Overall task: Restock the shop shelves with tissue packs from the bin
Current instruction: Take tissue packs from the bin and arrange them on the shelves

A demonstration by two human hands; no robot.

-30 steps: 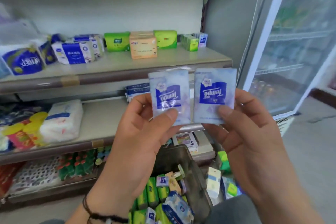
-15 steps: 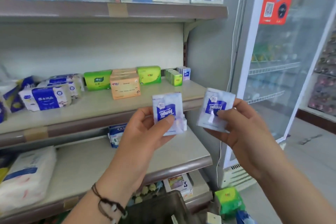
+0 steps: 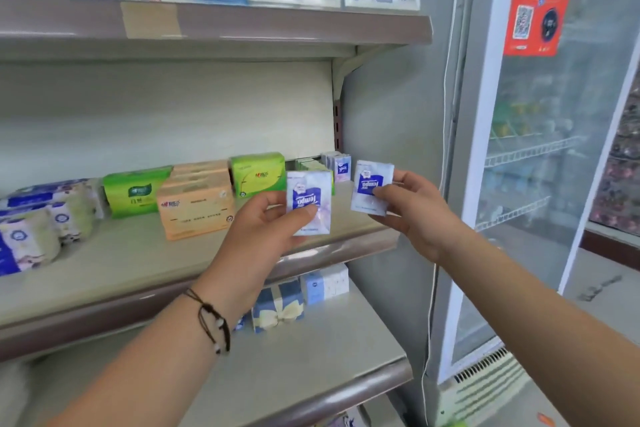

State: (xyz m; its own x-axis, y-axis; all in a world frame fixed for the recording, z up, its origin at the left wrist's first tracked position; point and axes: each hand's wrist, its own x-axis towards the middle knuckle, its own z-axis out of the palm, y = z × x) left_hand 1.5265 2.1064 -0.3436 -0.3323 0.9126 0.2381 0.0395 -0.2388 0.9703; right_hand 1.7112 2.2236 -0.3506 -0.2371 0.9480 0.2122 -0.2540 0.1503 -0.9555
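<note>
Each hand pinches one upright Tempo tissue pack: left hand (image 3: 263,229) holds the left pack (image 3: 308,203), right hand (image 3: 412,208) the right pack (image 3: 371,187), over the middle shelf (image 3: 138,253).

We have one head-worn view, looking forward and slightly down along both forearms. Our left hand (image 3: 266,222) and right hand (image 3: 414,215) sit close in; beyond the fingertips stands the shelf (image 3: 145,253).
</note>
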